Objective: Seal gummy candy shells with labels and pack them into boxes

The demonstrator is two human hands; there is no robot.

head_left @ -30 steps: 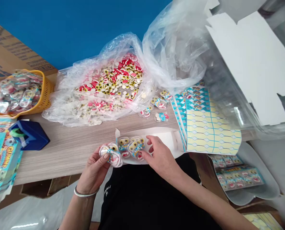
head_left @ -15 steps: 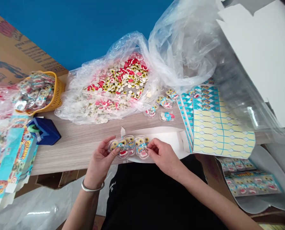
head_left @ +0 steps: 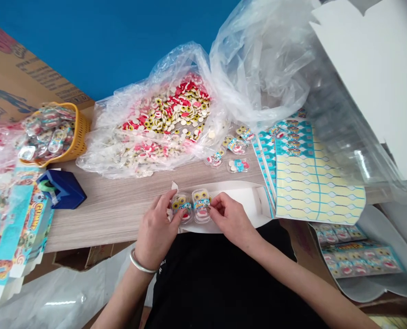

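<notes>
Two clear plastic candy packs with blue-and-yellow labels sit side by side at the left end of a long white carton tray (head_left: 235,198). My left hand (head_left: 157,226) grips the left pack (head_left: 182,208) from its left side. My right hand (head_left: 230,219) pinches the right pack (head_left: 201,205) at its right edge. Any packs behind my fingers are hidden. Beyond them, several loose packs (head_left: 237,165) lie on the wood-grain table (head_left: 110,214), next to a plastic bag of round red-and-yellow gummies (head_left: 169,114).
A yellow basket (head_left: 80,137) of filled packs and a blue tape dispenser (head_left: 64,189) stand at the left, beside printed gummy cartons (head_left: 21,224). Label sheets (head_left: 313,183) lie at the right, with a printed strip (head_left: 357,260) below the table edge.
My left hand has moved right and down over the tray's left end. The packs held in a row between my hands now sit lower, and fewer show.
</notes>
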